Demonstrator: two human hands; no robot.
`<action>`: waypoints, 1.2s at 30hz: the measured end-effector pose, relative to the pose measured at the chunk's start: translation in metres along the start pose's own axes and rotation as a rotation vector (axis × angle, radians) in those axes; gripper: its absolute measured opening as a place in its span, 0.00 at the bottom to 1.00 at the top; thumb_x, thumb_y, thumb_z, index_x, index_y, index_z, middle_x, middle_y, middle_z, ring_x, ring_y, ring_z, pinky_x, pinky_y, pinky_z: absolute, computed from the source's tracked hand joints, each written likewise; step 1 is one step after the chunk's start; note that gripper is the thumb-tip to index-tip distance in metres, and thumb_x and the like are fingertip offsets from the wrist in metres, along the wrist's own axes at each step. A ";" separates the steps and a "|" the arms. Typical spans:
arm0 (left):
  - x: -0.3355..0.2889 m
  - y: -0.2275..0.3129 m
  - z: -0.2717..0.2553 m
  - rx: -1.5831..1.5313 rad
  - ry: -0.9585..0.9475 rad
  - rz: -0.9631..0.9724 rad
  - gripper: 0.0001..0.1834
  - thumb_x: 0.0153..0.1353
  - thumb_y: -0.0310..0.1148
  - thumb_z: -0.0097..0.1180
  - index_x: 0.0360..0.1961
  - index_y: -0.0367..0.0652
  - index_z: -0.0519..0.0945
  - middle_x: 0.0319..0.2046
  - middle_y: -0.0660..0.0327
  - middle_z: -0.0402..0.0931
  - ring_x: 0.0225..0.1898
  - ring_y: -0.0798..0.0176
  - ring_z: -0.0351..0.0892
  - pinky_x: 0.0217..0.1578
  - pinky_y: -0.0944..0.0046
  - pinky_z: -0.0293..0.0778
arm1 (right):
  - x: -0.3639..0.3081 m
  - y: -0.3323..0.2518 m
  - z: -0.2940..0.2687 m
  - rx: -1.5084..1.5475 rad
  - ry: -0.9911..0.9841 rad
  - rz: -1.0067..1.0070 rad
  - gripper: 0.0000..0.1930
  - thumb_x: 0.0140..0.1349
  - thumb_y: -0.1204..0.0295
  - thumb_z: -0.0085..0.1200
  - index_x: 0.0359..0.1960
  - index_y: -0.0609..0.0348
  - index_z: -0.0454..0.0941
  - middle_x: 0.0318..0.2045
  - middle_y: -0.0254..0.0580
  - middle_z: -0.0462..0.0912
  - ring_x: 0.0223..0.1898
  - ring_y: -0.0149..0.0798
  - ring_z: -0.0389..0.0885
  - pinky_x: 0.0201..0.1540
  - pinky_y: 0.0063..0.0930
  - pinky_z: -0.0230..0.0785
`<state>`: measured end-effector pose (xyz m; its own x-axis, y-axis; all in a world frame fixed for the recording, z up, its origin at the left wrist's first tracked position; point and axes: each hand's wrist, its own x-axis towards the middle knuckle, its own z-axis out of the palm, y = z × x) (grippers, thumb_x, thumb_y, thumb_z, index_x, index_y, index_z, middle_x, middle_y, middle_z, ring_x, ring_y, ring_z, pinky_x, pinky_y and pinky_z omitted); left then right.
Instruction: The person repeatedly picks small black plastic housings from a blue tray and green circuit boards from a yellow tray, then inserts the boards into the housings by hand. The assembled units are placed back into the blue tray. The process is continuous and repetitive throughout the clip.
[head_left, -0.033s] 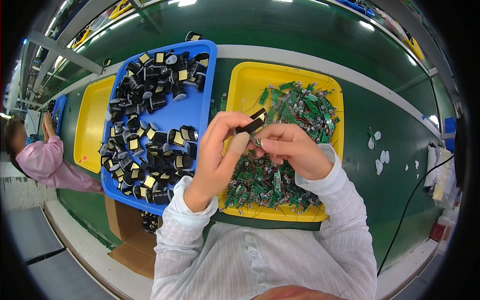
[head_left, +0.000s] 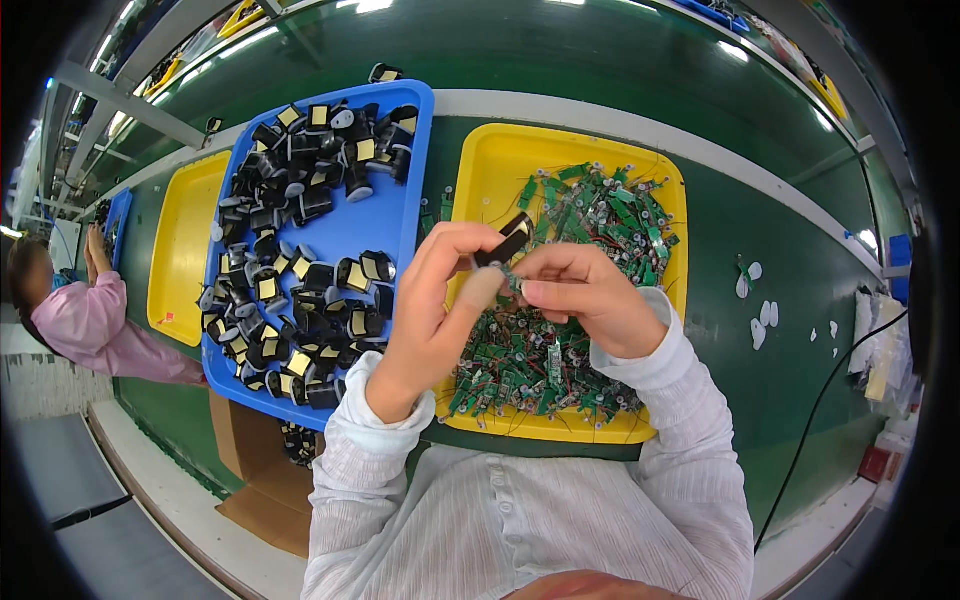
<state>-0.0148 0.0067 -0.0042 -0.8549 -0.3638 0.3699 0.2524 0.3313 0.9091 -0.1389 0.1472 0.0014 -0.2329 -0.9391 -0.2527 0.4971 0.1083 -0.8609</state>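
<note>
Above the near yellow tray (head_left: pixel 473 172), my left hand (head_left: pixel 440 300) grips a black plastic housing (head_left: pixel 505 243) between thumb and fingers. A bandage or finger cover wraps its thumb. Close against the housing's lower end, my right hand (head_left: pixel 585 295) pinches a small green circuit board (head_left: pixel 514 281), mostly covered by the fingertips. Many green circuit boards with thin wires (head_left: pixel 555 365) fill the tray below. To the left, a blue tray (head_left: pixel 345 235) holds many black housings with pale yellow pads and grey round ends (head_left: pixel 300 265).
Further left lie another yellow tray (head_left: pixel 185 240) and a person in pink (head_left: pixel 85 320). A cardboard box (head_left: pixel 265 480) stands below the blue tray. Small white pieces (head_left: pixel 765 315) lie on the green table (head_left: pixel 730 240) at right, near a black cable (head_left: pixel 800 450).
The black housing has tilted slightly between my fingers. My left thumb has shifted a little on it, and the right fingertips have moved slightly with the board.
</note>
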 end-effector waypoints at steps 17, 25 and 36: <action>0.003 0.013 -0.007 0.228 -0.047 0.087 0.18 0.56 0.38 0.50 0.44 0.37 0.74 0.30 0.55 0.73 0.29 0.58 0.69 0.32 0.65 0.65 | -0.021 -0.024 0.012 -0.601 0.212 -0.416 0.06 0.52 0.75 0.57 0.29 0.65 0.76 0.24 0.37 0.77 0.24 0.24 0.74 0.28 0.16 0.67; 0.000 0.007 0.001 0.154 -0.018 0.046 0.17 0.54 0.37 0.52 0.43 0.38 0.75 0.26 0.57 0.72 0.28 0.58 0.69 0.31 0.65 0.65 | -0.016 -0.018 0.016 -0.174 0.186 -0.233 0.06 0.54 0.74 0.57 0.30 0.63 0.74 0.23 0.34 0.76 0.22 0.24 0.75 0.27 0.16 0.69; 0.001 0.009 0.003 0.275 0.028 0.114 0.16 0.51 0.33 0.53 0.41 0.37 0.75 0.27 0.55 0.72 0.29 0.55 0.69 0.32 0.63 0.65 | -0.012 -0.012 0.014 -0.083 0.130 -0.195 0.07 0.54 0.74 0.57 0.31 0.63 0.74 0.21 0.33 0.75 0.20 0.24 0.74 0.24 0.15 0.69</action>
<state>-0.0146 0.0118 0.0041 -0.8142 -0.3334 0.4752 0.2103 0.5936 0.7768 -0.1308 0.1523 0.0212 -0.4258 -0.8957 -0.1277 0.3627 -0.0397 -0.9311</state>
